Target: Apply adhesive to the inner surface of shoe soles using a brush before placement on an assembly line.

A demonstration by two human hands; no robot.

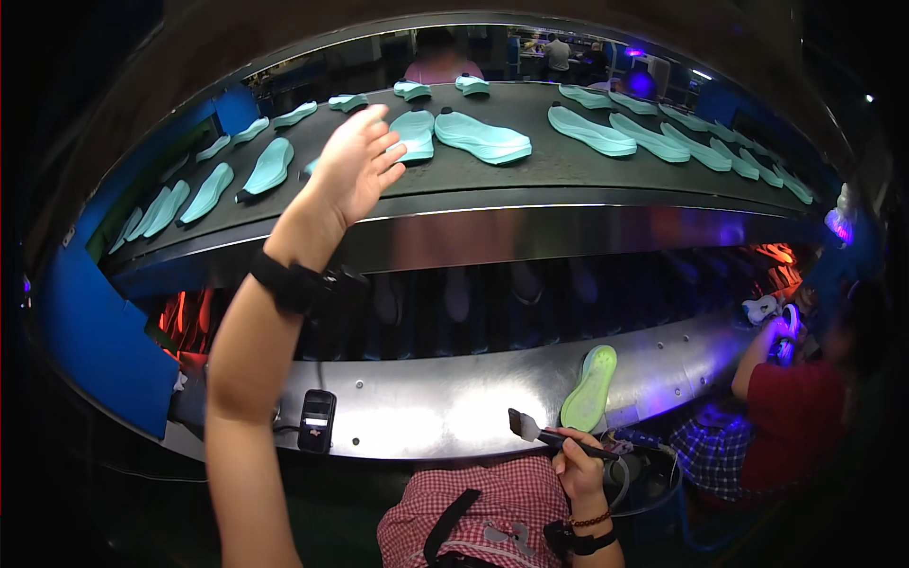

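My left hand (363,168) is raised over the upper dark conveyor belt, fingers apart and nothing visible in it. Just behind its fingers lies a teal shoe sole (415,135), partly covered by the hand; I cannot tell whether they touch. Another teal sole (483,138) rests to the right of that one. Low in front of me, my right hand (579,466) is closed round the black handle of a brush (524,425), whose dark bristles point left over the metal ledge's near edge. A yellow-green sole (588,390) lies on the ledge beyond the brush.
Several teal soles stand in rows along the belt (530,185). Beneath it, a dark opening with orange glow at both ends sits behind the metal ledge (417,402). A small black device (316,421) lies at left. A co-worker in red (791,417) sits at right; another person is across the belt.
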